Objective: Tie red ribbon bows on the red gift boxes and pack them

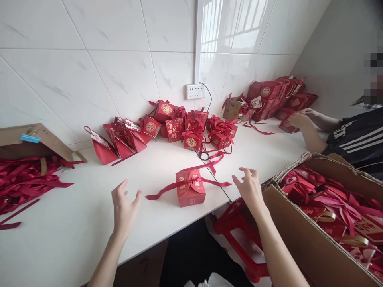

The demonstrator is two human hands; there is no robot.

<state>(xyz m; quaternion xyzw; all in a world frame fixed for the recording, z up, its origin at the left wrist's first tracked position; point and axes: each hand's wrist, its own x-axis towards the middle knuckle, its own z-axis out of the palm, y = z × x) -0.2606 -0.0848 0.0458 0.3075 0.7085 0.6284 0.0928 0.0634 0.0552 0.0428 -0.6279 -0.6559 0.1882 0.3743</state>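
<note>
A red gift box [191, 198] with gold characters stands near the table's front edge. A dark red ribbon [163, 191] passes through its top, its two loose ends stretched out to the left and right. My left hand [124, 205] hovers left of the box, thumb and fingers apart, holding nothing. On the other side my right hand [249, 185] is beyond the ribbon's right end, also with fingers apart and nothing in it. Neither hand touches the box. Behind the box lies another loose ribbon [214, 161].
Finished-looking red boxes [193, 131] cluster by the wall, beside tapered red boxes [103, 147]. Ribbons [26, 179] spill from a carton at left. A large cardboard box [287, 223] of red packages stands at right, near a red stool [239, 239]. A co-worker's hands [299, 119] handle a red package.
</note>
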